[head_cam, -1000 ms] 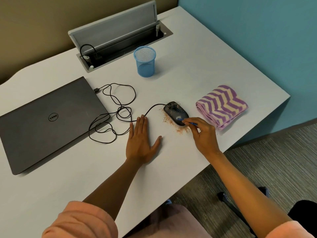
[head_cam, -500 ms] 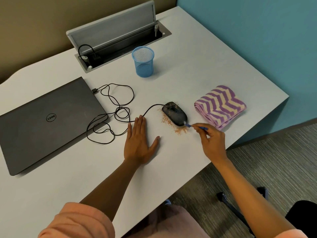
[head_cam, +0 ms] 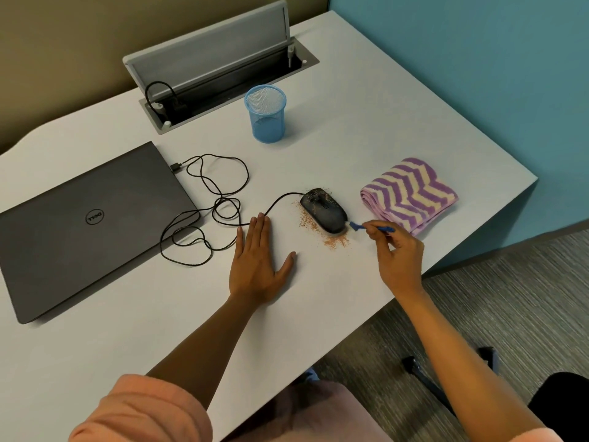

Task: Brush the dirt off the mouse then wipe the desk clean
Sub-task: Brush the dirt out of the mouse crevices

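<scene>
Pinching small blue brush (head_cam: pixel 371 227) in right hand (head_cam: pixel 396 256), tip just beside mouse (head_cam: pixel 324 210) nr desk's (head_cam: pixel 318 314) right edge. Left hand (head_cam: pixel 258 260) flat, splayed, empty. Risk: flicking dirt (head_cam: pixel 331 239) off edge or onto cloth (head_cam: pixel 408 194).

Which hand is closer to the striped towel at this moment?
Right. The right hand holds a small brush just in front of the towel; the left hand lies flat beyond the mouse.

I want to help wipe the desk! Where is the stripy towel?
In the head view, the stripy towel lies folded near the desk's right edge, just right of the mouse and beyond the right hand.
</scene>
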The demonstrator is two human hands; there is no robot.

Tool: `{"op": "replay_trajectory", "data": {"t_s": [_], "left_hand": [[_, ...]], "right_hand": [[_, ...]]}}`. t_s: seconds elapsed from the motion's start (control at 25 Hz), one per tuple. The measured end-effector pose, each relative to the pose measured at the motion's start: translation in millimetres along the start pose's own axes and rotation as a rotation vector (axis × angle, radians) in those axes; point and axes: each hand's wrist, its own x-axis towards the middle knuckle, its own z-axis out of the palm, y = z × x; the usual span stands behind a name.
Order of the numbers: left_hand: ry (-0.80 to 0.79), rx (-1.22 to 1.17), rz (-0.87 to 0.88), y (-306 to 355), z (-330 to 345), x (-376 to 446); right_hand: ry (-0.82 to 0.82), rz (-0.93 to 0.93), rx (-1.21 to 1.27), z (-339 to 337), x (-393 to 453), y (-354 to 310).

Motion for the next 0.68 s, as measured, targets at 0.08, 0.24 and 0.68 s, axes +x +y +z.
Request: {"op": "replay_trajectory", "data": {"t_s": [0.08,0.24,0.68], "left_hand": [[0.0,0.0,-0.001,-0.6,0.4,-0.3],[0.002,0.002,0.0,-0.9,0.6,-0.7],[-0.004,-0.01,0.001,-2.1,1.0,-0.1]], "right_hand": [[0.03,-0.015,-0.016,5.2,15.4,-6.1],[-0.052,-0.022,-0.016,18.4,13.8,-13.2],[-0.038,-0.061,-0.074,23.5,7.3,-19.6]]}}
